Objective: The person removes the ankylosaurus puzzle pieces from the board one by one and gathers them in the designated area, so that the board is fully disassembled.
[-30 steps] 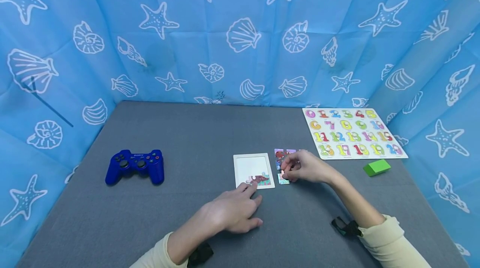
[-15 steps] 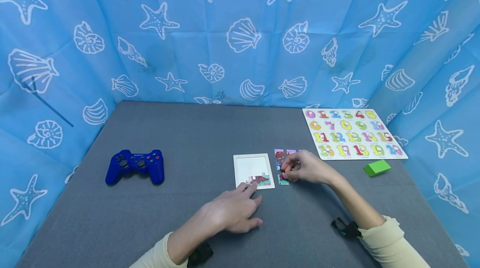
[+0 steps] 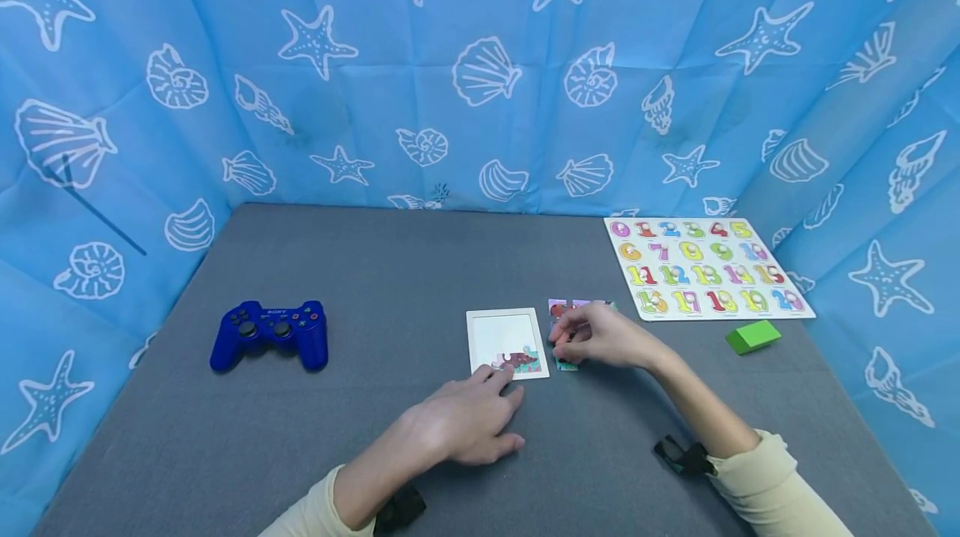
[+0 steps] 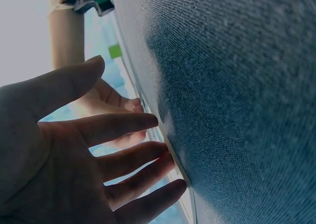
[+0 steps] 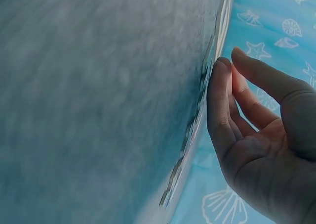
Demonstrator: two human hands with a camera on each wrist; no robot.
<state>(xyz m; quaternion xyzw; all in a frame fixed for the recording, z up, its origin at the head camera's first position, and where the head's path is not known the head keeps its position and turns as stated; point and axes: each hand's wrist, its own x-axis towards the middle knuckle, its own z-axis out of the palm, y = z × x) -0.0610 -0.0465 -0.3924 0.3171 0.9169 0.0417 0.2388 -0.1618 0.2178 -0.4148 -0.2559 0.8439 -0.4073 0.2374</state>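
A small white puzzle frame (image 3: 504, 328) lies mid-table, with reddish-brown and teal pieces fitted along its lower part. My left hand (image 3: 468, 420) rests beside it, fingers spread, fingertips on its near edge. In the left wrist view the left fingers (image 4: 133, 159) reach the frame's edge with nothing gripped. Right of the frame lie loose puzzle pieces (image 3: 557, 308), mostly covered by my right hand (image 3: 603, 335). Its fingers are loosely bent, the tips low over the pieces. In the right wrist view a narrow gap shows between thumb (image 5: 256, 68) and fingertips, with no piece visible there.
A blue game controller (image 3: 272, 335) sits on the left. At the back right lies a number puzzle board (image 3: 708, 268), with a green block (image 3: 753, 337) below it. A blue shell-patterned curtain (image 3: 480, 128) rises behind the grey table (image 3: 375, 262).
The piece under my right fingers went from pale to darker teal between the first two frames. My right hand has since shifted slightly left, covering more of the pieces. The left hand stays put.
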